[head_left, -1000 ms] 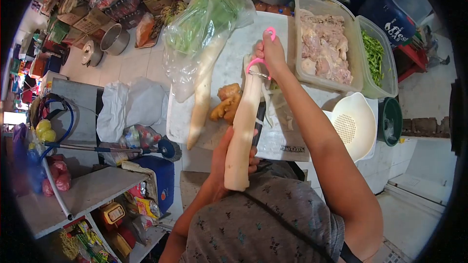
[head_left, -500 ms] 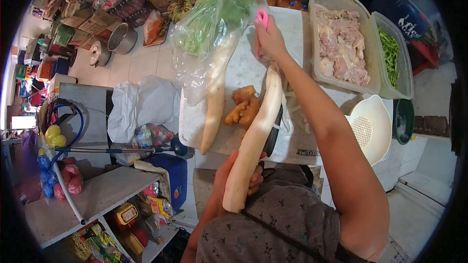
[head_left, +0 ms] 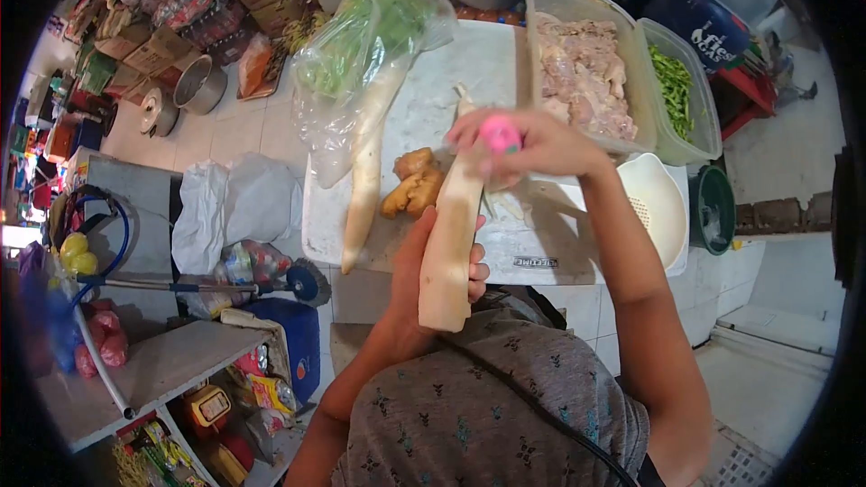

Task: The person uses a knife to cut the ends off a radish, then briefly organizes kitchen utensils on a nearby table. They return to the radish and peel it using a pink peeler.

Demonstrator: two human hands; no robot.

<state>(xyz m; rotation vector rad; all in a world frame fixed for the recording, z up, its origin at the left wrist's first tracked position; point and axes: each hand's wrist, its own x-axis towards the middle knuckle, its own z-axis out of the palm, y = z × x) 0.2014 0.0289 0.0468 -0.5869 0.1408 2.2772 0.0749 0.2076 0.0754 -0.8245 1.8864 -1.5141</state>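
Observation:
My left hand [head_left: 417,271] is wrapped round the lower part of a long pale root vegetable [head_left: 448,243], held over the front edge of the white table [head_left: 559,248]. Closed on a pink-handled tool [head_left: 501,133], my right hand [head_left: 541,146] is at the root's upper part, slightly blurred; the tool's blade is hidden. Brown ginger pieces [head_left: 415,188] lie just left of the held root. Farther left, a second pale root [head_left: 363,189] sticks out of a clear plastic bag of green leaves [head_left: 361,45]. Thin pale strips [head_left: 507,203] rest on the table right of the held root.
Behind my right hand stand a tub of raw meat [head_left: 586,72] and a tub of chopped greens [head_left: 672,90]. A cream strainer [head_left: 654,207] sits at the table's right, beside a green bucket [head_left: 713,207]. At the left are a grey shelf [head_left: 162,352] and white bags [head_left: 230,207].
My right hand has come down along the root toward my body with the pink-handled tool. The root is now more upright, and the whole view has shifted slightly.

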